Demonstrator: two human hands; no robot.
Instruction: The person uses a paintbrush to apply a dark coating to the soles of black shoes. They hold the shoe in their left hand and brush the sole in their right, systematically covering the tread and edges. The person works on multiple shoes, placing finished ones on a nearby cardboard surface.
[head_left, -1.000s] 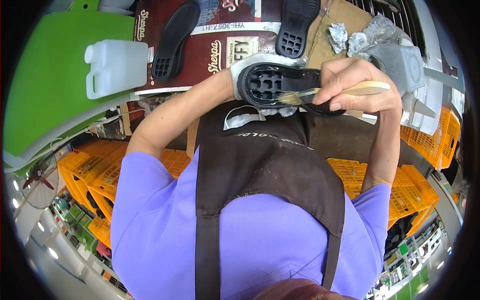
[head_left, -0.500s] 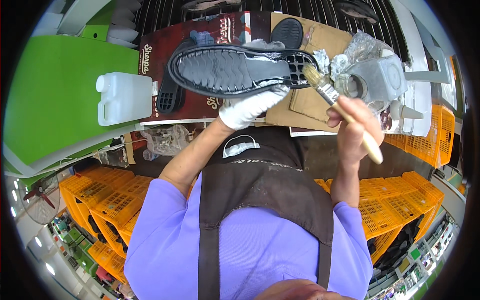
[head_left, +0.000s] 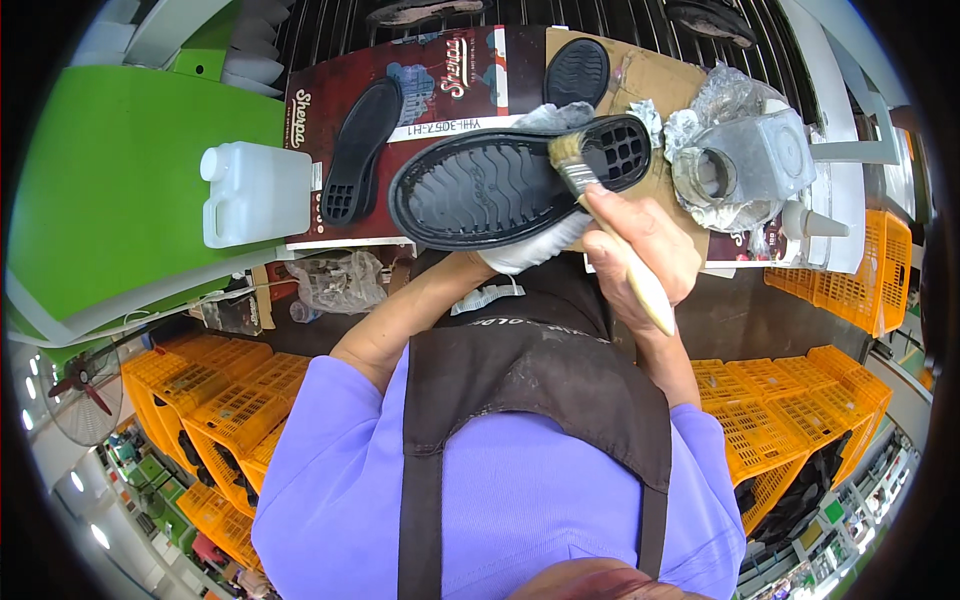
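My left hand (head_left: 540, 250), in a white glove, cradles a black shoe sole (head_left: 465, 190) from beneath; white glove fingers also show along its far edge. The sole's wavy-ribbed inner face is up, its gridded heel pointing right. Bare, my right hand (head_left: 652, 240) grips the pale wooden handle of a flat paintbrush (head_left: 580, 178). Its bristles meet the sole just left of the heel grid. A second black sole (head_left: 362, 145) lies on the cardboard at the left, and another sole (head_left: 577, 72) lies farther back.
A wide-mouthed clear container (head_left: 708, 175) rests on its side at the right, near crumpled plastic. A white jug (head_left: 258, 195) stands left, beside a green surface (head_left: 130, 170). Dark red cardboard (head_left: 450, 75) covers the bench. Orange crates (head_left: 780, 400) stand on both sides of me.
The sole has come nearer and to the right, uncovering the sole on the left. The brush has moved left from the heel end to the sole's waist.
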